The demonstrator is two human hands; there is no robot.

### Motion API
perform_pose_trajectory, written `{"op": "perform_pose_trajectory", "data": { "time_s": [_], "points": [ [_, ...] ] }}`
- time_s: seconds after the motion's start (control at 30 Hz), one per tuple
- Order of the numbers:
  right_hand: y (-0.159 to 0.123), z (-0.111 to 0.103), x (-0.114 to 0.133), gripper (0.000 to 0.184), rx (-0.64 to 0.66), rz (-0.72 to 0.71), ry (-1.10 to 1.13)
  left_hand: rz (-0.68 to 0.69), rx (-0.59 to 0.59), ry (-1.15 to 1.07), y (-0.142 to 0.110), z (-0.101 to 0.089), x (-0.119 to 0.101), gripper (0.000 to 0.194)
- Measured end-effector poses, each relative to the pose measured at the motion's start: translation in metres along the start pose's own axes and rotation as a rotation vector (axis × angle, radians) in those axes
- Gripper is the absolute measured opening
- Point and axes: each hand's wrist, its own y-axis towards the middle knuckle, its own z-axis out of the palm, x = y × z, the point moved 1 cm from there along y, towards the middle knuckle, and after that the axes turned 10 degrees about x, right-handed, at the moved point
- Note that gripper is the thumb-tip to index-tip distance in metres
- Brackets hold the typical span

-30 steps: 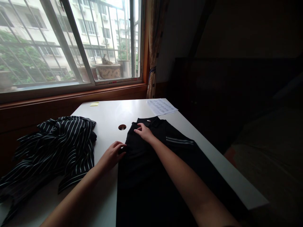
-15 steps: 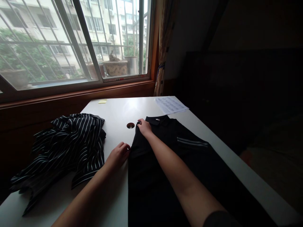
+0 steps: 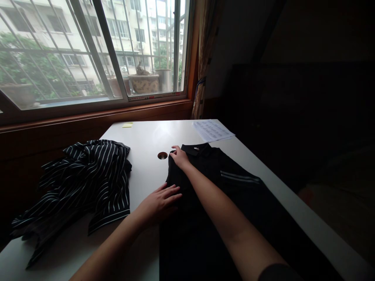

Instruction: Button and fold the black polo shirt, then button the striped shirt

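Left hand point(image 3: 160, 201): open, over edge of black shirt point(image 3: 187, 218)
Right hand point(image 3: 180, 158): at its shoulder, grip unclear
Striped garment point(image 3: 99, 175): crumpled on bench point(image 3: 143, 164)

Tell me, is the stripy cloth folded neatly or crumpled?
Crumpled: the striped cloth lies bunched in a heap of uneven folds.

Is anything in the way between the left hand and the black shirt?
No, nothing visible. The left hand has its fingers over the black shirt, and the striped cloth lies off to the left.
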Motion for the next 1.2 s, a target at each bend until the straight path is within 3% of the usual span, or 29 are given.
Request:
{"op": "perform_pose_trajectory", "data": {
  "time_s": [0.13, 0.33, 0.43, 0.53, 0.67, 0.8, 0.97, 1.2],
  "points": [
    [0.001, -0.007, -0.002, 0.058, 0.059, 0.043, 0.062, -0.060, -0.078, -0.016, -0.002, -0.011, -0.004, 0.044],
    [-0.019, -0.036, -0.010, 0.088, 0.252, 0.067, 0.063, -0.302, -0.229, -0.239, -0.012, -0.013, 0.017, 0.054],
    [-0.038, -0.048, -0.014, 0.105, 0.422, 0.049, 0.131, -0.386, -0.214, -0.466, -0.014, -0.011, 0.027, 0.053],
    [-0.058, -0.055, -0.018, 0.105, 0.572, 0.073, 0.329, -0.416, -0.202, -0.572, -0.014, -0.011, 0.029, 0.052],
    [-0.076, -0.060, -0.018, 0.085, 0.528, 0.138, 0.546, -0.405, -0.216, -0.586, -0.012, -0.011, 0.027, 0.042],
    [-0.085, -0.065, -0.018, 0.083, 0.492, 0.225, 0.567, -0.392, -0.212, -0.496, -0.010, -0.007, 0.026, 0.037],
    [-0.085, -0.067, -0.029, 0.084, 0.490, 0.248, 0.451, -0.387, -0.231, -0.307, -0.008, 0.000, 0.027, 0.033],
    [-0.078, -0.070, -0.031, 0.073, 0.363, 0.028, -0.050, -0.379, -0.159, -0.001, -0.011, 0.000, 0.026, 0.039]
  ]
}}
